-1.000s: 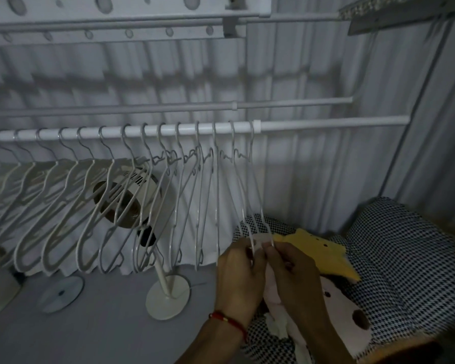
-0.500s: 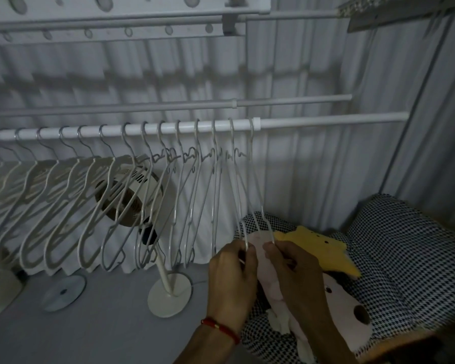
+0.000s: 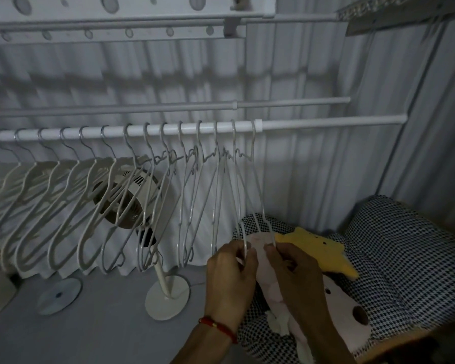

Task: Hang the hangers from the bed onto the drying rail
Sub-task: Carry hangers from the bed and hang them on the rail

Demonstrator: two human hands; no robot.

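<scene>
A white drying rail (image 3: 326, 122) runs across the view, with several white hangers (image 3: 121, 195) hooked along its left and middle part. The two rightmost hangers (image 3: 250, 195) hang by their hooks and slant down toward me. My left hand (image 3: 230, 274), with a red cord at the wrist, pinches the lower end of one. My right hand (image 3: 292, 266) pinches the lower end of the other. Both hands are close together, just above the bed (image 3: 410, 248).
A second thinner rail (image 3: 286, 103) runs behind and above. A white pedestal fan (image 3: 132, 203) stands behind the hangers, its round base (image 3: 167, 298) on the grey floor. A checked pillow, a yellow plush star (image 3: 318, 248) and a pink soft toy lie on the bed.
My hands have stayed at the bottoms of the two rightmost hangers, and moved slightly apart. The view has shifted a little.
</scene>
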